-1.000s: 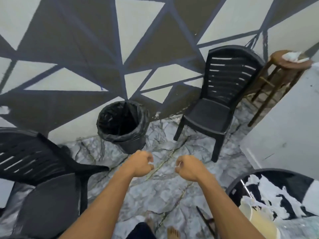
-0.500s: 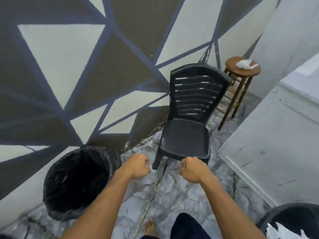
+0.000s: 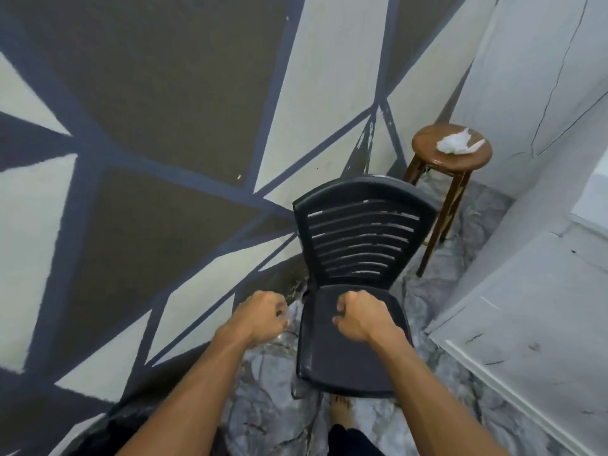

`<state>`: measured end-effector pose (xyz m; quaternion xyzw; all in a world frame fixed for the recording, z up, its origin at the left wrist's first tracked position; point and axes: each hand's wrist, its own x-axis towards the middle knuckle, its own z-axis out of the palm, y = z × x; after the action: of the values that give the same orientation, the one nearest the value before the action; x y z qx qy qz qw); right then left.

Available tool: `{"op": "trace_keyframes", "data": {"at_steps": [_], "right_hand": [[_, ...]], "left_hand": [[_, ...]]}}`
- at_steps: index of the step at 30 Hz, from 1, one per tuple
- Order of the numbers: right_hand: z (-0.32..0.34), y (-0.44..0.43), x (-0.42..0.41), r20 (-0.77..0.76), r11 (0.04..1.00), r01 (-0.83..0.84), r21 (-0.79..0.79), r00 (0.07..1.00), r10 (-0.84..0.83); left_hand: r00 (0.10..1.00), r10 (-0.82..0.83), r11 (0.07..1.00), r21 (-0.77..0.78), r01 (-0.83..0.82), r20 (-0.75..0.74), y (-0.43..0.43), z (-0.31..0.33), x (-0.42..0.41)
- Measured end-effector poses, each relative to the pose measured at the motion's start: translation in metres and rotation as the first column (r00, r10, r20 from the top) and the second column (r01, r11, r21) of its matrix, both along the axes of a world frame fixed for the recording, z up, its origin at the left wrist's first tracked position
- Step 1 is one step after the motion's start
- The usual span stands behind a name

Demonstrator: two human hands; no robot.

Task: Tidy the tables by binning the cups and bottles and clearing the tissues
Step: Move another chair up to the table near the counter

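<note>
Nearest us, our left hand (image 3: pixel 260 319) and right hand (image 3: pixel 362 319) are both curled into fists with nothing visible in them, held over the front of a black plastic chair (image 3: pixel 329 357). Beyond the chair, in the corner, a crumpled white tissue (image 3: pixel 459 144) lies on top of a round wooden stool (image 3: pixel 427 153). We judge the tissue very light, soft and easily torn. A gentle pinch over its bunched middle should gather it whole with one hand, once we reach past the chair back.
</note>
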<state>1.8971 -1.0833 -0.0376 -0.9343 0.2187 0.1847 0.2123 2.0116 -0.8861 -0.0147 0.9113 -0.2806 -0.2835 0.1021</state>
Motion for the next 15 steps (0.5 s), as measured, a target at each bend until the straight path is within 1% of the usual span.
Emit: {"op": "trace_keyframes", "data": {"at_steps": [5, 7, 9, 11, 12, 14, 15], "right_hand": [[0.020, -0.050, 0.079, 0.009, 0.999, 0.023, -0.037, 1.000, -0.023], [0.028, -0.066, 0.109, 0.069, 0.996, 0.086, -0.015, 0.994, -0.084], [0.032, -0.076, 0.140, 0.149, 0.980, 0.194, 0.047, 0.968, -0.199], [0.030, -0.081, 0.173, 0.192, 0.927, 0.335, 0.170, 0.911, -0.364], [0.028, -0.081, 0.191, 0.180, 0.885, 0.407, 0.228, 0.875, -0.449], [0.021, -0.080, 0.224, 0.130, 0.772, 0.554, 0.310, 0.780, -0.612], [0.018, -0.078, 0.240, 0.093, 0.695, 0.633, 0.341, 0.712, -0.695]], "left_hand": [[0.998, -0.027, 0.997, -0.076, 0.031, 0.048, -0.055, 0.023, 0.077], [0.995, -0.057, 0.994, -0.090, 0.064, 0.077, -0.077, 0.028, 0.111], [0.990, -0.101, 0.989, -0.100, 0.111, 0.095, -0.099, 0.031, 0.144], [0.987, -0.126, 0.982, -0.129, 0.139, 0.099, -0.118, 0.032, 0.177], [0.986, -0.136, 0.979, -0.142, 0.149, 0.097, -0.126, 0.031, 0.194], [0.980, -0.179, 0.971, -0.142, 0.190, 0.086, -0.139, 0.027, 0.225], [0.972, -0.217, 0.963, -0.141, 0.228, 0.091, -0.145, 0.025, 0.241]]}}
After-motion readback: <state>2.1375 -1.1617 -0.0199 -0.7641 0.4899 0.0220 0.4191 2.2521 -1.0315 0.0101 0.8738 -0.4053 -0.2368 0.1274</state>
